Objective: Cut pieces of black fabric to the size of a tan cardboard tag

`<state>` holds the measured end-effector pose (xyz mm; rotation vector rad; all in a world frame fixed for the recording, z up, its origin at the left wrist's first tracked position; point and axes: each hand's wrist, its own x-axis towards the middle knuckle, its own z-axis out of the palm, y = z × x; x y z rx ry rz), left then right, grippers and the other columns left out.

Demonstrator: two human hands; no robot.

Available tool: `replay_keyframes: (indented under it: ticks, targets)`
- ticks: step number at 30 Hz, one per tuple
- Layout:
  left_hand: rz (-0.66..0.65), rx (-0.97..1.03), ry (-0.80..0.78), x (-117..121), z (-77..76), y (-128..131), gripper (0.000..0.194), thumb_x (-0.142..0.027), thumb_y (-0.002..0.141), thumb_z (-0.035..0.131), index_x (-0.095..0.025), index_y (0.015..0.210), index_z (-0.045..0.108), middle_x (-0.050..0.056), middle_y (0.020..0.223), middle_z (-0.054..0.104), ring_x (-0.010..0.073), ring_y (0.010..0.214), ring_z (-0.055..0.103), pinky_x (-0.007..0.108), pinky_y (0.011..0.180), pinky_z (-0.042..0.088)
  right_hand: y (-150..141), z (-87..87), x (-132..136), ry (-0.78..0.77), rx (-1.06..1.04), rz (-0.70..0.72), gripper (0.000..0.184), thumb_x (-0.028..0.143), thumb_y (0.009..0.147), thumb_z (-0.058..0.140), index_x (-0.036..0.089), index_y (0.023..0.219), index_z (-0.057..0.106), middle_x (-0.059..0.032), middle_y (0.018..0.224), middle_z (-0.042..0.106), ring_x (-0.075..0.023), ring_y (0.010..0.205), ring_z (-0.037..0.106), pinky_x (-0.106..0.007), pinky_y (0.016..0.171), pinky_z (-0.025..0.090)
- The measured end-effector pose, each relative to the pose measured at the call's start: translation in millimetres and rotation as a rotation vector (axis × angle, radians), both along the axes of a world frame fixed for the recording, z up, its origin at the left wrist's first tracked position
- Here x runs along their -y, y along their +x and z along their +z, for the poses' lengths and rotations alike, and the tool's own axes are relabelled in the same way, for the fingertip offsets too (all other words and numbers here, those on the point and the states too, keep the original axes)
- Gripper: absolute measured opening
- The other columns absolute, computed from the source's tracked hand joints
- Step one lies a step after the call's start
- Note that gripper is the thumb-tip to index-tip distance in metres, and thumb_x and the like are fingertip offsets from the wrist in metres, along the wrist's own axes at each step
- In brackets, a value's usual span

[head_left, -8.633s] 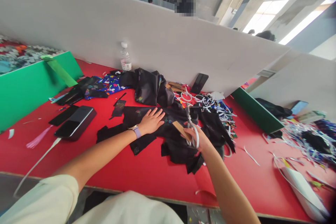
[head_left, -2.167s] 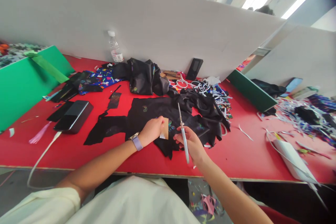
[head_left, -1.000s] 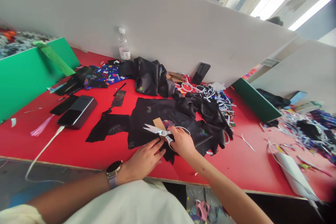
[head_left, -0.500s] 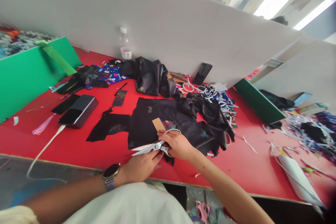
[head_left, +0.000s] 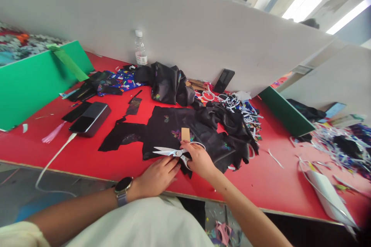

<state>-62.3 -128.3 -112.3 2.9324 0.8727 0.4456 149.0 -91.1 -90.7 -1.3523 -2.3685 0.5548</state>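
Note:
My right hand (head_left: 200,159) is closed round the handles of a pair of scissors (head_left: 173,153), whose blades are parted and point left. Its fingertips also pinch a small tan card (head_left: 185,134) standing over a printed patch. Beneath lies a black cloth (head_left: 168,127) with coloured motifs, spread on the red table (head_left: 124,166). My left hand (head_left: 158,176), with a watch (head_left: 123,190) on its wrist, rests at the front edge of the cloth. Its fingers are stretched out, with the tips just under the scissors. Whether they touch the scissors I cannot tell.
Folded black fabric (head_left: 165,85) and a plastic bottle (head_left: 140,50) stand at the back. A phone (head_left: 87,117) with a white cable (head_left: 52,162) lies on a dark block at left. Green boards (head_left: 37,85) edge the table; scraps (head_left: 246,110) are heaped at right.
The scissors and my right hand have shifted slightly right and up, off the cloth's front edge. The tan card has turned from slanted to nearly upright. My left hand has barely moved.

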Motion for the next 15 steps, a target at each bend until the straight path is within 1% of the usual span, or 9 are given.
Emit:
replay_keyframes:
  ticks: [4, 11, 13, 15]
  targets:
    - [0.012, -0.023, 0.031, 1.4, -0.2, 0.9, 0.037, -0.03, 0.097, 0.042, -0.014, 0.126, 0.056, 0.012, 0.131, 0.059, 0.0259, 0.127, 0.048, 0.04, 0.109, 0.034, -2.4, 2.1, -1.4, 0.004, -0.005, -0.034, 0.059, -0.004, 0.058, 0.048, 0.019, 0.112, 0.058, -0.0096, 0.126, 0.063, -0.0225, 0.12, 0.056, -0.038, 0.101, 0.043]
    - [0.019, -0.018, 0.004, 1.3, 6.2, 2.8, 0.036, -0.03, 0.097, 0.042, -0.016, 0.127, 0.056, 0.011, 0.128, 0.061, 0.0237, 0.126, 0.048, 0.039, 0.109, 0.033, -2.7, 0.7, -1.8, 0.0, -0.013, -0.016, 0.063, -0.003, 0.06, 0.048, 0.02, 0.117, 0.057, -0.0098, 0.127, 0.062, -0.0218, 0.122, 0.054, -0.039, 0.101, 0.042]
    - [0.019, -0.009, -0.019, 0.7, 9.5, 3.1, 0.037, -0.032, 0.096, 0.043, -0.016, 0.126, 0.056, 0.012, 0.129, 0.06, 0.0243, 0.126, 0.049, 0.04, 0.108, 0.035, -1.1, 5.3, -2.4, 0.001, -0.003, -0.006, 0.064, -0.003, 0.06, 0.048, 0.02, 0.119, 0.057, -0.0098, 0.128, 0.061, -0.022, 0.123, 0.053, -0.039, 0.102, 0.041]
    - [0.025, 0.017, -0.051, 0.2, 15.0, 2.4, 0.038, -0.033, 0.095, 0.044, -0.015, 0.126, 0.057, 0.013, 0.13, 0.059, 0.0259, 0.125, 0.05, 0.042, 0.106, 0.038, 2.4, 14.7, -2.4, 0.016, 0.013, -0.008, 0.064, -0.003, 0.061, 0.048, 0.021, 0.12, 0.057, -0.0088, 0.127, 0.062, -0.0223, 0.122, 0.053, -0.039, 0.102, 0.04]
